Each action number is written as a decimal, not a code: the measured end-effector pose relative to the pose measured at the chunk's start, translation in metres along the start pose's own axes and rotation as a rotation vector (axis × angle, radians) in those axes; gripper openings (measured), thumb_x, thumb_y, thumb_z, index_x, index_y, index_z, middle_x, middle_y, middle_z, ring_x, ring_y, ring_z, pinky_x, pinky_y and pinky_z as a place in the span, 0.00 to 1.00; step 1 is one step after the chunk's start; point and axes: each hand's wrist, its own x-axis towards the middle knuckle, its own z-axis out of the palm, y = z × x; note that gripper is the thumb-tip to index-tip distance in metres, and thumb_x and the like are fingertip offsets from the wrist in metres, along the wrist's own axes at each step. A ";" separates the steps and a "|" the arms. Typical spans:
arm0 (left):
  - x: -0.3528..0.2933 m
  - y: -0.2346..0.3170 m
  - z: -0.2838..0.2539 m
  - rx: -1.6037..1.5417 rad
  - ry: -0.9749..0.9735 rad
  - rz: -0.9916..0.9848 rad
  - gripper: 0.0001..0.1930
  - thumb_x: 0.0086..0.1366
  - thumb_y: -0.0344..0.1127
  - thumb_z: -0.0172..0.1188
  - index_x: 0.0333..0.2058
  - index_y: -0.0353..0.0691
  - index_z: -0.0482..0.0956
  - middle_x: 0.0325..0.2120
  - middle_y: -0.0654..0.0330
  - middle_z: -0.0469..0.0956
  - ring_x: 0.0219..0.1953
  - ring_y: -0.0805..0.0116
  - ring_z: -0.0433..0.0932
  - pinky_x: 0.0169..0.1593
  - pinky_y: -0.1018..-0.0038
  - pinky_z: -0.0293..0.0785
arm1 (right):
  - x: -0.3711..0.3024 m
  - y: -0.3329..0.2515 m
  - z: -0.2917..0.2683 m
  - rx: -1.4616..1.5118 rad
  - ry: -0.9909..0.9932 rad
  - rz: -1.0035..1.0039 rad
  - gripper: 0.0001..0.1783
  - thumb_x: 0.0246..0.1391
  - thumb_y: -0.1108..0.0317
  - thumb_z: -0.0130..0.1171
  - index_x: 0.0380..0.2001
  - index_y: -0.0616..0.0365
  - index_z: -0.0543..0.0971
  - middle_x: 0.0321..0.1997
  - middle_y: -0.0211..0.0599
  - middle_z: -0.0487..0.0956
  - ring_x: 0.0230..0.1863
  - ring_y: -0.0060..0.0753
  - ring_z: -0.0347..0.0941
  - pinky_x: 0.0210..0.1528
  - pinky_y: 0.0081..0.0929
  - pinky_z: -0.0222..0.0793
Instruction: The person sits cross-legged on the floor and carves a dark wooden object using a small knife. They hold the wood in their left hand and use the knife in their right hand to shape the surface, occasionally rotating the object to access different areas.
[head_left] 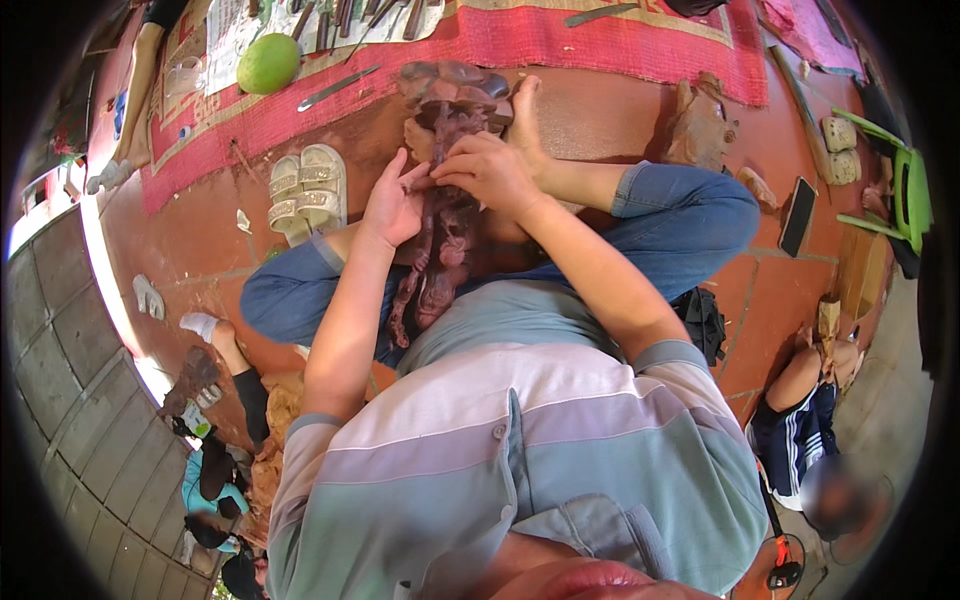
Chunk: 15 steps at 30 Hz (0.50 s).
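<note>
Head view looks straight down on a person sitting cross-legged on a red tiled floor [190,250], with a long, dark reddish-brown wood carving [440,250] lying lengthwise across the lap. The carving runs from the striped shirt up past the bare foot [525,110], its far end resting near the edge of a red mat [600,45]. The left hand [392,205] presses against the carving's left side, fingers curled onto the wood. The right hand [490,170] sits on top of the carving, fingers bunched and bent down onto it; whether it pinches a small tool I cannot tell. Both hands are close together, nearly touching, at the upper part of the carving.

Just left of the hands, a pair of pale sandals [305,190] lies on the floor. A green round fruit [268,62] rests on the mat farther up, with a metal chisel [338,88] beside it. To the right, another carved brown piece [700,125] stands on the tiles, and a dark flat phone [797,215] lies near the person's knee. Another person in a striped blue top [795,435] sits at the lower right.
</note>
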 end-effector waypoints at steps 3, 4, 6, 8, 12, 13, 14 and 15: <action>0.004 -0.003 -0.017 -0.106 -0.326 -0.043 0.35 0.68 0.58 0.36 0.58 0.29 0.59 0.52 0.45 0.70 0.54 0.52 0.71 0.60 0.59 0.63 | -0.020 0.025 -0.014 0.008 0.070 -0.034 0.05 0.45 0.62 0.62 0.28 0.42 0.84 0.31 0.23 0.78 0.38 0.33 0.74 0.41 0.28 0.70; 0.004 -0.004 -0.014 -0.129 -0.316 -0.044 0.35 0.68 0.58 0.36 0.59 0.29 0.59 0.52 0.45 0.70 0.55 0.52 0.70 0.60 0.59 0.63 | -0.032 0.042 -0.026 -0.054 0.082 0.001 0.05 0.45 0.63 0.62 0.28 0.43 0.85 0.32 0.24 0.79 0.37 0.33 0.75 0.40 0.28 0.71; 0.000 -0.004 -0.006 -0.171 -0.294 -0.039 0.36 0.68 0.59 0.36 0.59 0.29 0.58 0.52 0.45 0.70 0.56 0.52 0.69 0.61 0.59 0.63 | -0.049 0.063 -0.051 -0.165 0.072 0.087 0.06 0.44 0.64 0.63 0.28 0.43 0.85 0.33 0.26 0.80 0.36 0.33 0.75 0.39 0.29 0.71; -0.011 -0.003 0.000 -0.156 -0.313 -0.028 0.36 0.68 0.59 0.35 0.58 0.29 0.59 0.52 0.46 0.71 0.55 0.54 0.69 0.61 0.59 0.63 | -0.053 0.054 -0.069 -0.251 0.019 0.202 0.06 0.43 0.66 0.63 0.28 0.44 0.85 0.34 0.27 0.81 0.36 0.33 0.76 0.39 0.30 0.71; -0.008 -0.005 -0.016 -0.049 -0.242 0.016 0.34 0.69 0.58 0.35 0.56 0.30 0.63 0.50 0.49 0.73 0.54 0.57 0.71 0.59 0.62 0.65 | -0.008 0.003 -0.014 -0.117 0.038 -0.039 0.05 0.41 0.63 0.64 0.27 0.43 0.84 0.29 0.25 0.77 0.37 0.32 0.74 0.38 0.29 0.71; 0.000 -0.006 -0.027 0.024 -0.155 0.062 0.32 0.69 0.58 0.36 0.54 0.32 0.65 0.44 0.53 0.75 0.48 0.63 0.74 0.56 0.67 0.68 | 0.002 -0.006 0.005 -0.050 0.052 -0.005 0.05 0.42 0.62 0.63 0.26 0.44 0.84 0.31 0.23 0.77 0.38 0.32 0.73 0.38 0.29 0.70; -0.002 -0.004 -0.033 -0.019 -0.246 0.037 0.33 0.69 0.58 0.36 0.55 0.32 0.64 0.45 0.53 0.75 0.48 0.63 0.74 0.56 0.67 0.68 | 0.005 -0.008 0.009 -0.061 0.039 0.005 0.05 0.42 0.62 0.63 0.26 0.43 0.84 0.31 0.23 0.77 0.38 0.31 0.73 0.38 0.28 0.70; -0.004 -0.001 -0.039 -0.061 -0.338 0.010 0.33 0.69 0.58 0.36 0.56 0.32 0.63 0.45 0.53 0.75 0.49 0.63 0.74 0.56 0.67 0.68 | 0.007 -0.008 0.011 -0.072 0.027 0.017 0.05 0.42 0.61 0.63 0.26 0.43 0.84 0.30 0.23 0.77 0.38 0.31 0.73 0.38 0.28 0.70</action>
